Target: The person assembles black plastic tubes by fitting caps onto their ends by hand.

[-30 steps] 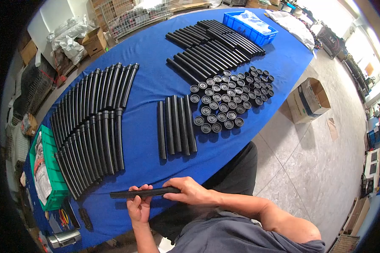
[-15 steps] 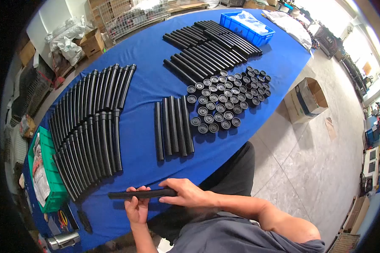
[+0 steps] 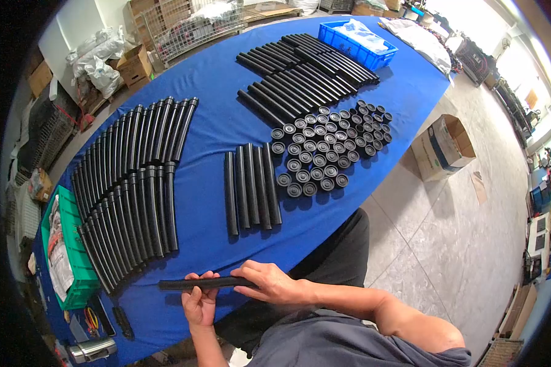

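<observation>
Presently we find the left hand [image 3: 200, 304] with fingers curled around a black tube [image 3: 226, 282], its thumb alongside. We note the right hand [image 3: 267, 283] closed over the tube's other end, at the near edge of the blue-covered table [image 3: 208, 128]. Beyond, we record five loose tubes [image 3: 249, 189] beside round black caps [image 3: 310, 147].

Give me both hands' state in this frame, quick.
Left hand: closed around the black tube, fingers curled over it.
Right hand: closed over the tube's other end.
</observation>
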The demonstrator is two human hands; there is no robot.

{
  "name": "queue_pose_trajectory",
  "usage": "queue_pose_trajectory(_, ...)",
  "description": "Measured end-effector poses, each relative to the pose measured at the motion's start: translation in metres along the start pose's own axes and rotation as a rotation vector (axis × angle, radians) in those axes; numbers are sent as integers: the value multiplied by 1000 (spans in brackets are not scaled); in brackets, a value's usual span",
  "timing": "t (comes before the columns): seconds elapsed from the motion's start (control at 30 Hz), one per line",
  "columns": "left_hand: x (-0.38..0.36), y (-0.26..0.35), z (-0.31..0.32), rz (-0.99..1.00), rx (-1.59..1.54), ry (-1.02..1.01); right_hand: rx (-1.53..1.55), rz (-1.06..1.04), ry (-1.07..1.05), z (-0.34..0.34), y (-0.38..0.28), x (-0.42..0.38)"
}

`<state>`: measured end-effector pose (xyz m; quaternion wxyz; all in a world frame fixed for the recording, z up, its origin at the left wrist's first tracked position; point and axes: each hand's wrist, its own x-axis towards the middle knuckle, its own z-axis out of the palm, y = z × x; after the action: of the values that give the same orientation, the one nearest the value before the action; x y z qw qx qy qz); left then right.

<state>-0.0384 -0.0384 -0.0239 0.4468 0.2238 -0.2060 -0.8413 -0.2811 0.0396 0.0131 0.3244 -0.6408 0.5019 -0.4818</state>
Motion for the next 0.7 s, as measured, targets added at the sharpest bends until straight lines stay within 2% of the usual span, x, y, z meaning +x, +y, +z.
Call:
queue_pose_trajectory(0.03, 0, 0, 0, -2, -10, 5, -7, -9, 7, 0, -2, -1)
queue_pose_trajectory(0.13, -1, -1, 0, 10, 5, -14, 74, 138, -40, -6, -6, 2)
queue_pose_trajectory(0.27, 0, -1, -2, 0, 17, -9, -4, -22, -4, -1, 4, -3)
queue_pose_trajectory(0.4, 0, 0, -3, 0, -5, -36, 63, 132, -53, -5, -6, 2)
queue_pose_trajectory(0.5, 0, 0, -4, 3, 25, -30, 134, 309, -181, -10, -2, 5)
queue_pose_trajectory(0.53, 1, 0, -4, 1, 41, -27, 74, 87, -35, -2, 4, 2)
queue_pose_trajectory(0.63, -1, 0, -1, -14, 20, -7, 43, 76, -22, -4, -2, 1)
queue_pose_trajectory(0.7, -3, 0, -1, -2, 40, 3, 88, 246, -72, -9, -11, 5)
